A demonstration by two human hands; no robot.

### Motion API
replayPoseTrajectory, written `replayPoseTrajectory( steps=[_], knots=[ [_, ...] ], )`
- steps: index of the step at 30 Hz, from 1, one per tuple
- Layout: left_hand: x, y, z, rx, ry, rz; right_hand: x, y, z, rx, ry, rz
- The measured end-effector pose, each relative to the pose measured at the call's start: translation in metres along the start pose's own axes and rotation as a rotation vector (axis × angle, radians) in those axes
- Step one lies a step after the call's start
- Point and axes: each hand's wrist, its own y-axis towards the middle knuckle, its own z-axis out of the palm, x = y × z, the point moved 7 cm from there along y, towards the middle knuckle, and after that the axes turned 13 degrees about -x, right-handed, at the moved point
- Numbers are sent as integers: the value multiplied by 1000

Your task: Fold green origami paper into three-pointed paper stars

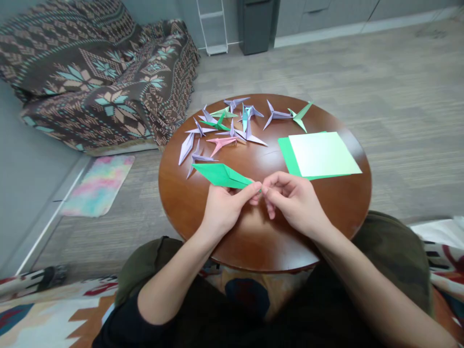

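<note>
Above the table (253,244), the left hand (224,205) pinches the green folded paper (217,174); the right hand (293,195), thumb meeting forefinger, appears to grip its narrow right tip, though fingers hide the contact. Uneven pressure there could skew or tear the point.

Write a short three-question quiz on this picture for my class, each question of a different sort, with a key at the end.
1. Multiple choice: what colour is the folded paper held in the left hand?
A) pink
B) green
C) lilac

2. True or false: the pink folded piece lies to the left of the flat sheets in the picture.

3. Fill in the blank: of the two hands, the ____ one is nearer the flat sheets.

Key:
1. B, green.
2. True.
3. Right; the right hand is just below them in the picture.
</note>
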Motion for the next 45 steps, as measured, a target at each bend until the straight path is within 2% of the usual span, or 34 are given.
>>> replayPoseTrajectory(
  steps=[10, 16, 23, 27, 30, 33, 35, 41, 45],
  knots=[
    [-1, 1, -1, -26, -60, -21, 0, 0, 1, 9, 86, 57],
    [-1, 1, -2, -44, -58, -24, 3, -1, -1, 6, 57, -2],
    [-3, -1, 4, 31, -56, -40, 3, 0, -4, -35, 11, -36],
    [-3, -5, 9, 35, -52, -58, 5, -2, -3, -62, -17, -59],
    [-2, -4, 6, 6, -77, -40, 8, -2, -4, -84, -26, -74],
    [-3, 2, -6, -94, -146, -16, 9, 0, -8, -122, -24, -76],
    [-4, 5, -11, -118, -180, -19, 9, 1, -12, -138, -13, -75],
    [-1, 0, 1, 34, -227, -168, 10, 0, -7, -74, 8, -60],
    [1, -3, 7, 81, -231, -190, 10, -2, -3, -46, -12, -66]
  ],
)
